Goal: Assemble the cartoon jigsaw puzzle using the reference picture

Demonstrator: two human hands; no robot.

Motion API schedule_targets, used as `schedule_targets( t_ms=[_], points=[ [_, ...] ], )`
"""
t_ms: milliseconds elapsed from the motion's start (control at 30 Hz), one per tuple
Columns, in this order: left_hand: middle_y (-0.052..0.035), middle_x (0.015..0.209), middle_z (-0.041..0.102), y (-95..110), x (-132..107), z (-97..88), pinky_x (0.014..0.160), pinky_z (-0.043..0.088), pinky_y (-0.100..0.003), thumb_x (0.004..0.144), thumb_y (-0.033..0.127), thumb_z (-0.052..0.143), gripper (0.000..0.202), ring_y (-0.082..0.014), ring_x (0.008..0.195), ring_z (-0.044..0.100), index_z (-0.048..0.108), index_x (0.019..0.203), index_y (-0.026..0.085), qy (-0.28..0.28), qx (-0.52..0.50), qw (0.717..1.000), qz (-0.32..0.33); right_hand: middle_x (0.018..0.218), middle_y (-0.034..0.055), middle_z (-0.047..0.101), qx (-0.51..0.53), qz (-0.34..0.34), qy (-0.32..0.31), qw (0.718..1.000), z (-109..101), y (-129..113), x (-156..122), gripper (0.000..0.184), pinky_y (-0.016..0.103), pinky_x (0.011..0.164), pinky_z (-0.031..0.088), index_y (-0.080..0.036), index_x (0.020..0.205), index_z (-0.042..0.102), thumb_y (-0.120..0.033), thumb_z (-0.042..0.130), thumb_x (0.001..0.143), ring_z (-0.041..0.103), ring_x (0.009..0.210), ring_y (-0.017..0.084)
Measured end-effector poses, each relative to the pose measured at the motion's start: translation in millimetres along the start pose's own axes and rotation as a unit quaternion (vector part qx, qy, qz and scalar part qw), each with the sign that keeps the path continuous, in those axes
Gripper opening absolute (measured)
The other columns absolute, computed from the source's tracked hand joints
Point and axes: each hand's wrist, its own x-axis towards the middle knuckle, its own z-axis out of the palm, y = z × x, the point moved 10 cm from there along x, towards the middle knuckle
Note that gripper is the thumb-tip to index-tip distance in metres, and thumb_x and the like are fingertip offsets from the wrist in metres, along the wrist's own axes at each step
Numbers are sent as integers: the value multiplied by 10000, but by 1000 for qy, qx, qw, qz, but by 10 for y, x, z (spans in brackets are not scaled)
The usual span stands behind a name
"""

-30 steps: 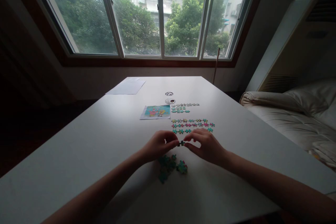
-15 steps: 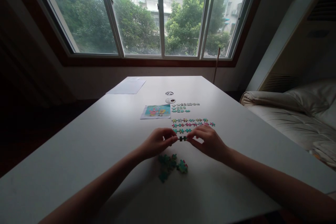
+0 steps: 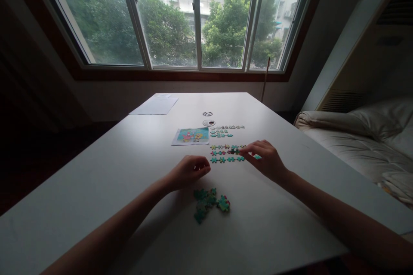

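Observation:
My right hand (image 3: 266,159) pinches a dark jigsaw piece (image 3: 234,151) between thumb and fingertips, above the rows of jigsaw pieces (image 3: 222,160). Those rows are mostly green, with pink and yellow bits, and the hand covers part of their right end. To the left of the rows, my left hand (image 3: 190,171) rests near the table with its fingers curled in; nothing shows between them. Closer to me lies a loose heap of green jigsaw pieces (image 3: 206,202). A picture sheet (image 3: 191,136) with colourful cartoon figures lies beyond my left hand.
Shorter rows of pale and green pieces (image 3: 221,132) lie right of the picture. Behind them are two round flat items (image 3: 208,123). White paper (image 3: 155,105) lies at the far left of the white table (image 3: 97,189). A padded couch (image 3: 351,133) stands to the right.
The dark piece, earlier between both hands, has moved up and right in my right hand to over the rows. My left hand has let go and drawn back slightly left.

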Motion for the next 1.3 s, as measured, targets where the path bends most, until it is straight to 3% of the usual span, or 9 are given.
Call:
schedule_targets(
  t_ms=[167,267,400,533,667,967,1100,1300],
  points=[
    [37,564,496,-8,1,-7,520,326,-191,790,254,499,175,-82,531,413,613,731,133,-1,6,1000,2,729,10,685,-13,-2,-19,1000,33,2,6,158,260,678,375,-194,780,649,-309,554,833,600,647,112],
    [38,565,495,-17,-3,-6,522,327,-190,794,258,497,179,-82,533,412,613,736,134,-2,8,1000,3,764,20,686,-20,25,-43,999,59,157,25,169,266,694,384,-198,809,659,-317,542,838,598,659,122],
    [36,569,500,-32,-8,-4,523,328,-192,798,260,494,181,-84,536,414,612,741,136,-2,10,1000,2,778,26,683,-25,117,-96,988,61,772,-29,200,254,624,408,-199,814,674,-358,553,808,568,583,121],
    [35,571,501,-37,0,-6,524,327,-193,797,258,495,178,-84,535,413,611,742,134,-1,12,1000,0,704,21,690,-28,238,-201,950,134,1570,-310,247,252,598,415,-198,744,692,-426,596,728,584,603,149],
    [38,567,494,-49,14,0,525,326,-192,796,257,497,176,-82,535,407,609,735,134,-3,13,1000,-2,738,32,694,11,302,-258,918,246,1946,-563,304,243,600,422,-185,783,699,-456,591,699,601,672,167],
    [41,560,481,-21,20,-5,515,319,-190,792,261,497,176,-82,529,396,607,732,137,-4,16,1000,-1,755,24,686,-9,290,-270,918,306,1929,-569,307,246,607,408,-206,816,700,-462,585,693,583,671,159],
    [38,565,489,-2,13,-26,518,323,-191,793,263,490,183,-84,532,404,607,728,138,-1,17,1000,-1,777,19,681,-13,272,-260,927,291,1847,-524,288,239,615,409,-210,890,687,-401,548,727,586,674,150],
    [40,561,488,-26,12,-26,519,320,-190,788,256,495,176,-82,532,400,611,730,137,0,18,1000,0,765,11,671,-25,258,-252,932,324,1706,-482,253,234,592,399,-221,857,700,-383,551,730,558,635,134]
  ],
)
